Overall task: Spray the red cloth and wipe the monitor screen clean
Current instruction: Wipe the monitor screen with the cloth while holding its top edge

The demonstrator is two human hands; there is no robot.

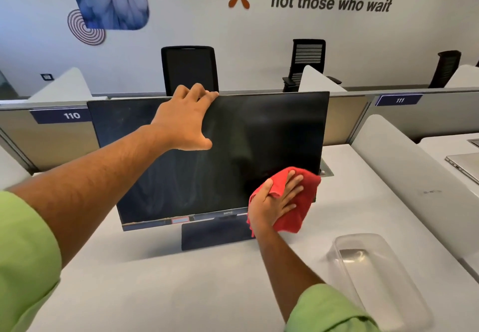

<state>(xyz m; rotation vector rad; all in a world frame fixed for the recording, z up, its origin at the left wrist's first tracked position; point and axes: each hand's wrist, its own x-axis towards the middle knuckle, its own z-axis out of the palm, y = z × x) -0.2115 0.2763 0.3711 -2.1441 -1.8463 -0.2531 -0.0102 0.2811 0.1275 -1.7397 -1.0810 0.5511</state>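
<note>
The right hand [276, 202] presses the red cloth [298, 202] flat on the monitor's [207, 150] bottom right corner. The left hand [185, 121] grips its top edge. Smears, maybe, remain left of the cloth, so wiping isn't finished.

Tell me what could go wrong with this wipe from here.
The right hand presses the red cloth at the monitor screen's lower right corner; only the left hand on the top edge steadies it, so it may tilt. Streaks at centre-left could get missed.
</note>
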